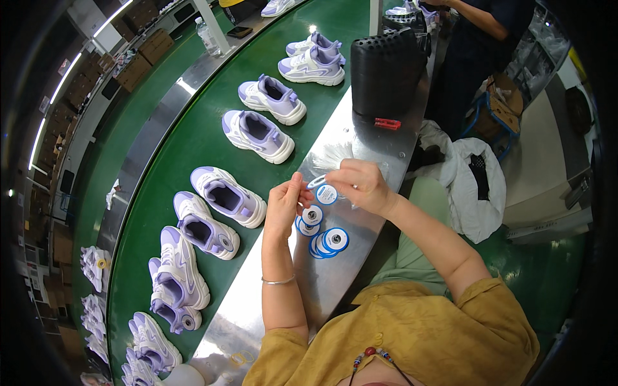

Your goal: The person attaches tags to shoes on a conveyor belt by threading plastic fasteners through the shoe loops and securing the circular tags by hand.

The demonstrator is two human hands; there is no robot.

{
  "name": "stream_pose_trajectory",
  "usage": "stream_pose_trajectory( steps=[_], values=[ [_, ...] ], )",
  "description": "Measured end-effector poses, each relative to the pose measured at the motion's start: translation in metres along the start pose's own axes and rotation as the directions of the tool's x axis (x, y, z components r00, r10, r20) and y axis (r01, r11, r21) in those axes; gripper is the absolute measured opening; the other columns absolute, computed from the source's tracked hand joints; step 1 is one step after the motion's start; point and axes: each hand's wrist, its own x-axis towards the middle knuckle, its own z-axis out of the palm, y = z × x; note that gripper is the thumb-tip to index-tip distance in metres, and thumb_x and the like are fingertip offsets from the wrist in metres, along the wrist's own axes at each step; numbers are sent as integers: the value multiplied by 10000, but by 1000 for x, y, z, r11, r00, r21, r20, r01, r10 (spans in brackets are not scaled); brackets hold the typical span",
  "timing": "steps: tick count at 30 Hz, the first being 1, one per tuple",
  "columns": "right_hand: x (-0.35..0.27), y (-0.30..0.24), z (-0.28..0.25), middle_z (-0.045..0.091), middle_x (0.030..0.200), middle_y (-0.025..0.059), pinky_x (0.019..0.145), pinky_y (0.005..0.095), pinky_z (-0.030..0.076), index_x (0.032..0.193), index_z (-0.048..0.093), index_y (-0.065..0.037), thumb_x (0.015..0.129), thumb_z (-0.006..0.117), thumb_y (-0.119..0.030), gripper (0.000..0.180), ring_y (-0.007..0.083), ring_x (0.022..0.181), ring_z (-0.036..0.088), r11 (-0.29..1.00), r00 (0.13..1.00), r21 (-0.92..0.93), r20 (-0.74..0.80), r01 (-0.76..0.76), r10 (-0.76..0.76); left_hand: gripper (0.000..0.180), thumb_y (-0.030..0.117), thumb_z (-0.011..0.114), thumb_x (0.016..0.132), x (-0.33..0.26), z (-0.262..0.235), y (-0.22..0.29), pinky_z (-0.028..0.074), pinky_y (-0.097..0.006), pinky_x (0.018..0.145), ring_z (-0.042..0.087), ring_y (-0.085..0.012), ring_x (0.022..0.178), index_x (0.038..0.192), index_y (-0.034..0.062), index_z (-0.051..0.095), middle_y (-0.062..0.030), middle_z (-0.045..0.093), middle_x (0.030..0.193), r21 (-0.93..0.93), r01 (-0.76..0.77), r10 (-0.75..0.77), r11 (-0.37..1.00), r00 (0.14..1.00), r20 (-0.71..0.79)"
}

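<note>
A worker's right hand pinches a round, blue-edged tag between thumb and fingers above a metal bench. The left hand, fingers curled nearly closed, is just beside it; its grip, if any, cannot be told. Loose round tags lie below, near lilac-and-white shoes lining a green conveyor.
</note>
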Motion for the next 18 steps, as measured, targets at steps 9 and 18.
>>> stream_pose_trajectory(
  steps=[9,18],
  values=[
    [4,-18,1,544,678,102,533,346,453,890,561,-26,739,607,-25,157,284,590,552,986,991,-103,-22,-132,130,103,111,590,871,-6,16,8,439,-197,464,555,-76,590,846,12,606,-30,606,728,-379,-81,110,922,992,55],
    [11,-8,21,539,669,113,528,383,438,754,479,-38,767,556,-24,79,294,599,559,977,989,-177,-115,-116,96,152,117,564,888,-2,28,12,528,-226,549,594,-108,666,920,-26,607,-69,630,806,-243,-204,182,948,977,-112]
  ],
)
